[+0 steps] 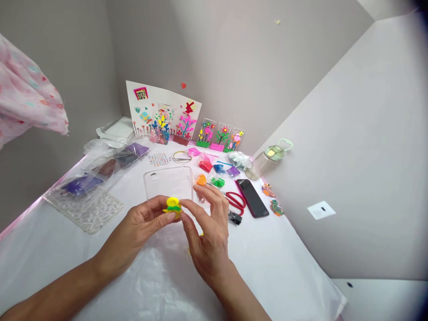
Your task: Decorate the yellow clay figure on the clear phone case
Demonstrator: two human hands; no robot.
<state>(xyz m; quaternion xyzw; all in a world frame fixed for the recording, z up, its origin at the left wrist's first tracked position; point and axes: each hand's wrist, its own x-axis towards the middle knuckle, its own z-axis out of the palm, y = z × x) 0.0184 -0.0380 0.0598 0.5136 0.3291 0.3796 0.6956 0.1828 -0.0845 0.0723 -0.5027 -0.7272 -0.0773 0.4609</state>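
Between my two hands is a small yellow clay figure (173, 203) with a round top and a green band around its middle. My left hand (142, 220) grips it from the left between thumb and fingers. On the other side, my right hand (205, 227) pinches its right edge with thumb and index finger, the other fingers raised. Just beyond the figure lies a clear phone case (169, 180) on the white-covered table. A bit of yellow shows behind my right hand, too hidden to make out.
Right of my hands lie red-handled scissors (236, 203), a black phone (253, 198) and a clear bottle (265, 161). Packets of coloured clay (205, 166) sit behind. Decorated panels (222, 136) and a picture board (163, 111) lean on the wall. Plastic bags (113, 167) and a textured mat (88, 214) lie left.
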